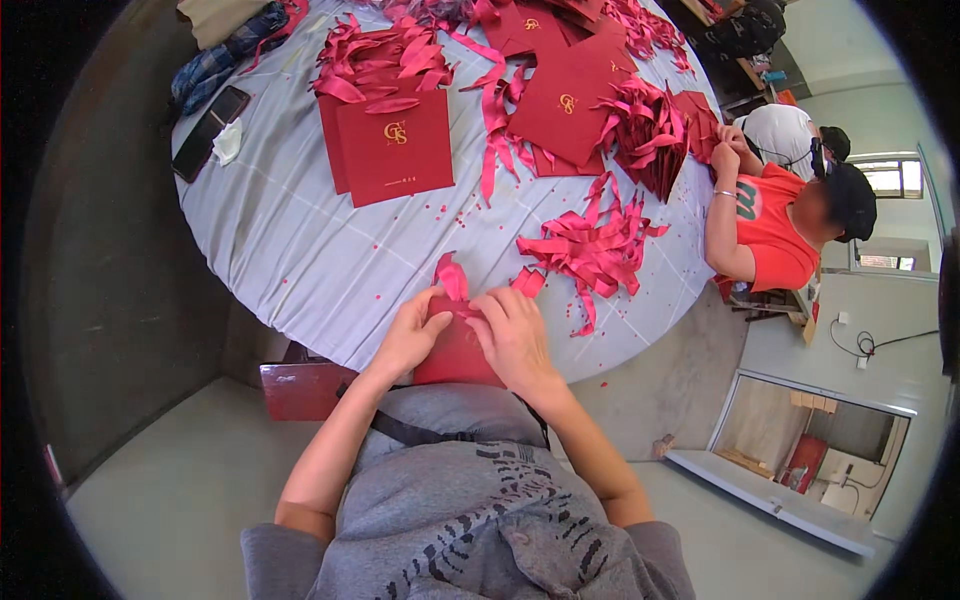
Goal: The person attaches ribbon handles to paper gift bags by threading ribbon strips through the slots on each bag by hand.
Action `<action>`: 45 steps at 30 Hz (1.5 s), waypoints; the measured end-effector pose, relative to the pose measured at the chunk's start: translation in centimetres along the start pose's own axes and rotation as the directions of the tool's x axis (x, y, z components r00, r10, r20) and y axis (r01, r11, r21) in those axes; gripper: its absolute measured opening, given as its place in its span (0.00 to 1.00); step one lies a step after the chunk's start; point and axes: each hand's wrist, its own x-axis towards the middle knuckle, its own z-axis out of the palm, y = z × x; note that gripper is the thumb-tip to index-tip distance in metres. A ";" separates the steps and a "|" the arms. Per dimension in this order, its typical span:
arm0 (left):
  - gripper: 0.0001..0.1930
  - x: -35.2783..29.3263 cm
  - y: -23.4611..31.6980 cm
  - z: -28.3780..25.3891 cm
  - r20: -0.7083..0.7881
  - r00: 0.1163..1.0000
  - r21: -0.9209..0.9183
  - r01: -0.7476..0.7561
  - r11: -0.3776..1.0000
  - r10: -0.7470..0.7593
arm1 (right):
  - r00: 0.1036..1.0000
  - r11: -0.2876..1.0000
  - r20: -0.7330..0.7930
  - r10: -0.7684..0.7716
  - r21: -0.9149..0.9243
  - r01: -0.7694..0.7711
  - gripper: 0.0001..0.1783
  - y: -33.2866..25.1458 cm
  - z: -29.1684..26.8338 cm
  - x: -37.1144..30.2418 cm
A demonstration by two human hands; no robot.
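Note:
A red paper gift bag point(447, 366) rests against my lap at the table's near edge. My left hand point(408, 337) is closed on its upper left side, the thumb lying along the front. Pinched at the bag's top edge, the fingers of my right hand point(514, 340) are on a pink ribbon point(452, 276) that loops up beyond the bag. Just how the ribbon passes through the bag is hidden by my fingers. To the right of my hands lies a tangled heap of loose pink ribbons point(598, 245).
Stacks of red bags with ribbon handles point(395, 143) cover the far side of the cloth-covered table point(255, 215). A phone point(210, 130) and a crumpled tissue point(227, 142) lie far left. At right, a person in an orange shirt point(785, 230) handles another bag point(697, 122).

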 end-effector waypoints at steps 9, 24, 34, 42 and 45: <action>0.17 -0.1 0.1 0.1 -0.025 0.999 0.080 -0.035 0.996 0.037 | 0.998 0.997 -0.009 0.065 0.053 -0.064 0.12 -0.8 0.2 0.1; 0.18 0.1 -0.7 0.0 -0.097 0.993 0.222 -0.041 0.974 0.064 | 0.994 0.990 -0.019 0.108 0.088 -0.106 0.05 -0.7 0.6 -0.1; 0.17 0.0 -1.4 -0.2 -0.071 0.991 0.212 -0.092 0.973 0.109 | 0.974 0.955 0.013 0.224 0.195 -0.223 0.03 -1.0 0.6 -0.1; 0.17 -0.6 -1.3 0.0 -0.025 0.993 0.256 -0.108 0.961 0.118 | 0.953 0.907 0.134 0.274 0.294 -0.302 0.04 0.0 0.7 -0.2; 0.18 -0.7 -0.7 0.4 -0.064 0.991 0.259 -0.096 0.961 0.116 | 0.959 0.920 0.134 0.251 0.274 -0.279 0.05 0.2 0.2 0.1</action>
